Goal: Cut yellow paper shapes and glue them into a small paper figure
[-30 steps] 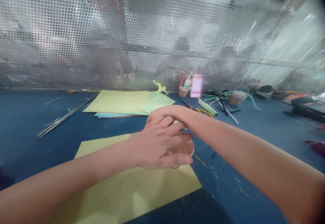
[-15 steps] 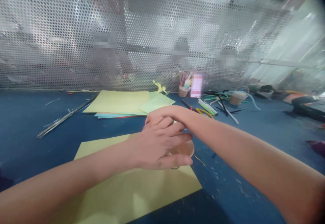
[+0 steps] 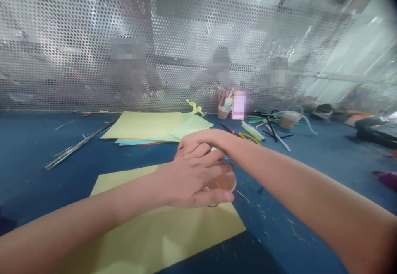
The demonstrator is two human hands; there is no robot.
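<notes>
Over a yellow sheet (image 3: pixel 173 228) on the blue table, my left hand (image 3: pixel 198 174) is wrapped round a small round cup (image 3: pixel 228 181), its thumb and fingers reaching across the cup. My right hand (image 3: pixel 194 141) is bent at the wrist and touches the far side of my left hand. Its fingers are mostly hidden behind the left one, so what they grip cannot be made out. Part of the cup's rim shows between my left thumb and forefinger.
Behind lie stacked yellow and green papers (image 3: pixel 145 125). Metallic strips (image 3: pixel 80 145) are at the left. A cup of sticks (image 3: pixel 223 110), a phone (image 3: pixel 239 105), markers (image 3: pixel 252 130), yellow-handled scissors (image 3: pixel 248 137) and pipe cleaners (image 3: pixel 273 131) stand or lie at the right. A perforated metal panel (image 3: pixel 173 50) rises behind.
</notes>
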